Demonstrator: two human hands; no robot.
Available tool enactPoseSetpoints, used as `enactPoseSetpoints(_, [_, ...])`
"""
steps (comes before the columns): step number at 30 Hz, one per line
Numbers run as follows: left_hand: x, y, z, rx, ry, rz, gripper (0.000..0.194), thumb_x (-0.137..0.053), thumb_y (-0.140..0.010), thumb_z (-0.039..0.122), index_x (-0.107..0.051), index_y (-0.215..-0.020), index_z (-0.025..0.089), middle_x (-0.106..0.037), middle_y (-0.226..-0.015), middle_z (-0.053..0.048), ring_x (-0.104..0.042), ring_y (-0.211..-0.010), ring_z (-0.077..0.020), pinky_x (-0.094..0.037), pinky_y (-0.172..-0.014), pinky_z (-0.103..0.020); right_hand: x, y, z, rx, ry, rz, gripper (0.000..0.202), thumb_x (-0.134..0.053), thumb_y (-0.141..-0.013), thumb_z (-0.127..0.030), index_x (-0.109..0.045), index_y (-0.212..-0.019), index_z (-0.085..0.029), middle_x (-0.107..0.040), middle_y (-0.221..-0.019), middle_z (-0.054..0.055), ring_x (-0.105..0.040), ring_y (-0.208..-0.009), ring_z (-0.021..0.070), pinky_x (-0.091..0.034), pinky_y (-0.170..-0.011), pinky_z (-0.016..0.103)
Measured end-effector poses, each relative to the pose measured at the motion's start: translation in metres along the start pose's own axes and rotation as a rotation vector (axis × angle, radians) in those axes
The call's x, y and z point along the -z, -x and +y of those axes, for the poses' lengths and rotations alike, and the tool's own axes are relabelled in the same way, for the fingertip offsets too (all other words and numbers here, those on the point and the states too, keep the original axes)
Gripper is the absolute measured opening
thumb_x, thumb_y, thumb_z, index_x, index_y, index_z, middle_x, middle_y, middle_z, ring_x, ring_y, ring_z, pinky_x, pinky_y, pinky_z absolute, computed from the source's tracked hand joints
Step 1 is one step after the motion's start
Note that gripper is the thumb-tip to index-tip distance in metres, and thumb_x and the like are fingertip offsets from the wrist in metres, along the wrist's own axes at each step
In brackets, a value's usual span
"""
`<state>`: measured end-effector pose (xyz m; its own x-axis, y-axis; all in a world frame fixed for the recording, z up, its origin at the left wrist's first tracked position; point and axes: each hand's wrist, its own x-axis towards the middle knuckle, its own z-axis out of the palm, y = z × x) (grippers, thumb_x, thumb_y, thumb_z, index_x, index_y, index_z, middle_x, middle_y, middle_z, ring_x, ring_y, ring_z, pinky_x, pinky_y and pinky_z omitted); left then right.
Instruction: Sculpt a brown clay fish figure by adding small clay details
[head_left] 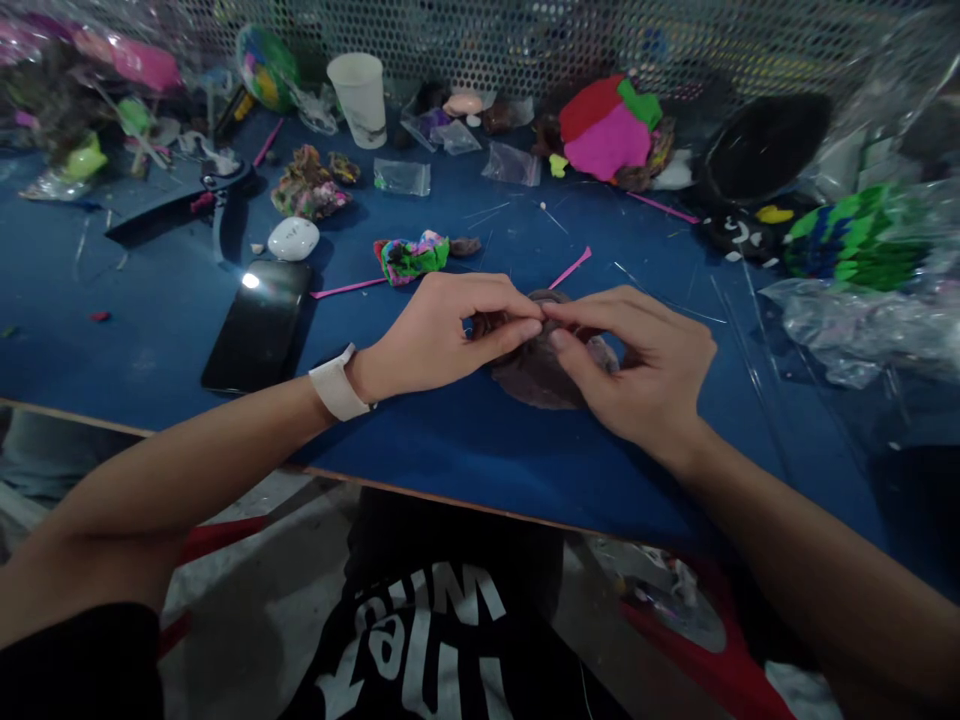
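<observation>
A brownish-grey lump of modelling clay (538, 382) rests on the blue table under both hands, partly hidden by the fingers. My left hand (457, 335), with a white band at the wrist, comes in from the left and pinches the clay's upper part between thumb and forefinger. From the right, my right hand (637, 360) pinches the same spot, so the fingertips of both hands nearly meet. What exactly lies between the fingertips is hidden. Just beyond the hands lies a multicoloured clay piece (412, 258), mostly green, and a pink stick (571, 268).
A black phone (259, 325) and a white earbud case (293, 239) lie to the left. Farther back stand a paper cup (360, 100), a red-and-pink clay form (609, 130) and a black bowl (769, 148). Clear plastic wrapping (862, 320) covers the right side. The table's front edge (450, 498) runs near me.
</observation>
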<state>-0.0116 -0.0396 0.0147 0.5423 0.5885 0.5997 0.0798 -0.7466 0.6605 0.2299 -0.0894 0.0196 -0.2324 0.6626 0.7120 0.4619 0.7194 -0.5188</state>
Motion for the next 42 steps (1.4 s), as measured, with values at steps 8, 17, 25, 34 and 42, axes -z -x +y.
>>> enactPoseSetpoints(8, [0.0011,0.0031,-0.0016,-0.087,-0.222,0.036,0.032,-0.069,-0.117,0.046,-0.077,-0.143,0.029,-0.083,-0.122,-0.008,-0.083,-0.106,-0.0237,-0.07,-0.088,-0.037,-0.0012,0.0004,-0.0007,-0.428,-0.321,0.023,0.02,-0.094,-0.1,-0.049,-0.087,-0.104,-0.031,-0.089,-0.1,0.003,-0.084,-0.082,0.0227,-0.072,-0.074,0.039])
enactPoseSetpoints(17, [-0.0026,0.0056,-0.0005,-0.123,-0.414,-0.002,0.03,-0.065,-0.12,0.037,-0.069,-0.149,0.033,-0.077,-0.137,-0.01,-0.082,-0.125,-0.0277,-0.072,-0.094,-0.041,-0.0074,0.0,-0.0066,-0.573,-0.524,-0.011,0.023,-0.102,-0.093,-0.045,-0.087,-0.099,-0.029,-0.087,-0.092,0.001,-0.081,-0.075,0.0203,-0.067,-0.061,0.033])
enactPoseSetpoints(25, [-0.0006,0.0063,0.0005,-0.171,-0.459,0.032,0.02,-0.063,-0.121,0.037,-0.072,-0.137,0.029,-0.079,-0.127,-0.009,-0.083,-0.113,-0.0245,-0.07,-0.088,-0.039,-0.0038,-0.0029,-0.0054,-0.621,-0.545,-0.026,0.028,-0.106,-0.087,-0.049,-0.088,-0.095,-0.029,-0.084,-0.085,0.001,-0.075,-0.067,0.018,-0.061,-0.055,0.031])
enactPoseSetpoints(34, [-0.0044,0.005,-0.0055,-0.337,-0.414,0.096,0.008,-0.072,-0.117,0.028,-0.073,-0.126,0.028,-0.079,-0.117,-0.003,-0.082,-0.106,-0.0182,-0.067,-0.09,-0.033,-0.0037,-0.0018,-0.0075,-0.667,-0.618,-0.019,0.033,-0.107,-0.086,-0.053,-0.09,-0.102,-0.03,-0.085,-0.098,0.002,-0.072,-0.069,0.0179,-0.063,-0.059,0.034])
enactPoseSetpoints(42, [-0.0058,0.0051,-0.0042,-0.335,-0.378,0.119,0.01,-0.076,-0.114,0.026,-0.073,-0.123,0.027,-0.079,-0.115,-0.004,-0.081,-0.105,-0.0182,-0.066,-0.089,-0.032,-0.0034,-0.0018,-0.0039,-0.639,-0.584,-0.04,0.034,-0.107,-0.086,-0.054,-0.091,-0.102,-0.03,-0.087,-0.096,0.003,-0.073,-0.069,0.0181,-0.064,-0.059,0.033])
